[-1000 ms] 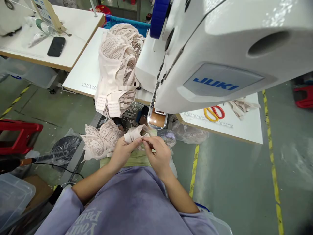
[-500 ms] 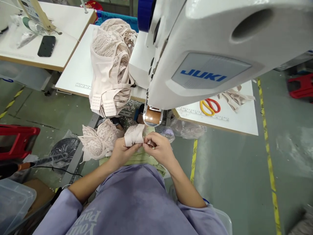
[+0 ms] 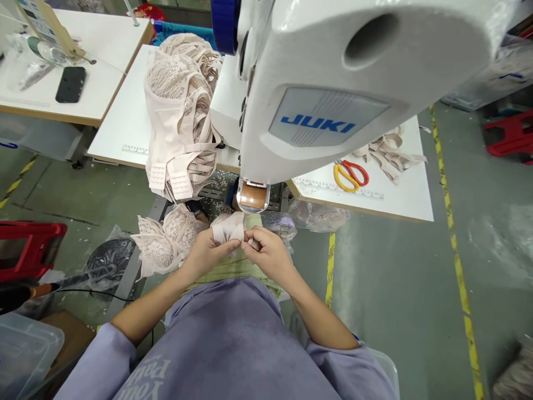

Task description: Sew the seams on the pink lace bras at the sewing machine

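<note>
A beige lace bra [image 3: 169,236] hangs in front of me below the sewing machine [image 3: 316,111]. My left hand [image 3: 209,251] is closed on its folded side band, the thumb laid along the lower edge. Close beside it, my right hand [image 3: 266,250] pinches the end of the same band, fingers curled with the thumb against them. A narrow pale strip shows between those right fingertips, too small to make out. Both hands are over my lap, just below the machine's rounded front end [image 3: 254,197].
Stacked beige bras [image 3: 179,122] lie on the white machine table [image 3: 120,130] at left. Red-and-yellow-handled scissors [image 3: 351,175] and beige fabric strips [image 3: 391,153] lie on its right part. A phone [image 3: 70,84] rests on the neighbouring table. Red stools [image 3: 31,247] stand on the floor.
My view has shifted slightly, so the machine appears further left. Both hands keep hold of the bra's band; the right fingers have shifted a little at its end.
</note>
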The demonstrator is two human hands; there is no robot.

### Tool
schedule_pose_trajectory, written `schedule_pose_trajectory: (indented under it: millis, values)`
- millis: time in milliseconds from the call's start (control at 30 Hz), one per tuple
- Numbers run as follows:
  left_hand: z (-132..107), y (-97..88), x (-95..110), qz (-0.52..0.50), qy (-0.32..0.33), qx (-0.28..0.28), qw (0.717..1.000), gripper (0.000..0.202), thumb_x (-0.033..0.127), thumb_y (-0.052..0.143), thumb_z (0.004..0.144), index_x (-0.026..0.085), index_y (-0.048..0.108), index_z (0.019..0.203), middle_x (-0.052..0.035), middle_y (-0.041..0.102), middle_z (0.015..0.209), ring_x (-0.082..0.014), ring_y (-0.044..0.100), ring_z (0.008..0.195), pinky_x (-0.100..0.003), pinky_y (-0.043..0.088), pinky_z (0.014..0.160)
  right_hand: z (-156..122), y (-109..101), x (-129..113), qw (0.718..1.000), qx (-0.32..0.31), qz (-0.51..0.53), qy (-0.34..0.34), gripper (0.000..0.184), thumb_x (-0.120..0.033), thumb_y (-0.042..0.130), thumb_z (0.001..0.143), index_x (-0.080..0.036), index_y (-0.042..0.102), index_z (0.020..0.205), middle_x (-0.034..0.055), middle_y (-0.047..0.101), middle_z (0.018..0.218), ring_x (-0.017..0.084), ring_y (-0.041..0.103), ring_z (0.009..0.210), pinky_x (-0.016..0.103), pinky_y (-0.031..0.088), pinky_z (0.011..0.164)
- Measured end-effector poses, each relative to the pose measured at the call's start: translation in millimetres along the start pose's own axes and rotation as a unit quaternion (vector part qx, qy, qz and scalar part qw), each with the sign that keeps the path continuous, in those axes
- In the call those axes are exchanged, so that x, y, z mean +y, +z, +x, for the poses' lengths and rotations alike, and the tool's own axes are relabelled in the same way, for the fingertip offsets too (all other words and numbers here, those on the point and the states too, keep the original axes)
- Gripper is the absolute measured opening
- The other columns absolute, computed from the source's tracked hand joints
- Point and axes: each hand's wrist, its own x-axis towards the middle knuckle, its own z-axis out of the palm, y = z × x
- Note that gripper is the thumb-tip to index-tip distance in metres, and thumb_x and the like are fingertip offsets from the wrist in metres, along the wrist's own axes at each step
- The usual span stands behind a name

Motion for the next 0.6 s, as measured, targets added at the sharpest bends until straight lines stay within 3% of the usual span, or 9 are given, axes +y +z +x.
schedule_pose_trajectory:
  millis: [167,267,467,600]
  values:
    - [1,-8.3,4,0.104,0.063,0.012,0.993,0.03,0.041,0.061,0.091,0.014,0.064,0.077,0.0003,0.053,0.063,-0.0119,0.045,0.06,-0.023,0.036,0.056,-2,-14,6,0.992,-0.027,0.094,0.076,0.019,-0.033,0.058,0.089,-0.02,0.07,0.094,0.0034,0.067,0.084,0.015,0.056,0.069,0.027,0.043,0.062]
    - [4,-14.6,9,0.11,0.053,-0.019,0.992,0.027,0.04,0.06,0.092,0.015,0.062,0.083,0.0009,0.054,0.066,-0.0116,0.046,0.06,-0.022,0.037,0.057,-5,-23,5,0.987,-0.01,0.112,0.115,0.019,-0.033,0.056,0.089,-0.019,0.068,0.096,0.0002,0.062,0.075,0.013,0.05,0.06,0.026,0.039,0.058]
    - [3,-8.8,21,0.079,0.039,-0.074,0.993,0.023,0.037,0.061,0.091,0.016,0.061,0.084,0.0008,0.055,0.062,-0.0121,0.048,0.056,-0.022,0.038,0.053,-10,-22,-6,0.995,0.002,0.046,0.089,0.01,-0.027,0.057,0.088,-0.024,0.049,0.094,-0.0081,0.045,0.064,0.01,0.036,0.051,0.024,0.029,0.053]
    - [-1,-1.6,29,0.089,0.061,-0.054,0.993,0.02,0.034,0.061,0.09,0.016,0.063,0.081,-0.0011,0.056,0.066,-0.0133,0.049,0.06,-0.023,0.039,0.055,-9,-21,-9,0.999,-0.019,0.013,0.047,0.01,-0.021,0.053,0.088,-0.024,0.045,0.092,-0.0074,0.047,0.065,0.011,0.039,0.052,0.024,0.029,0.053]
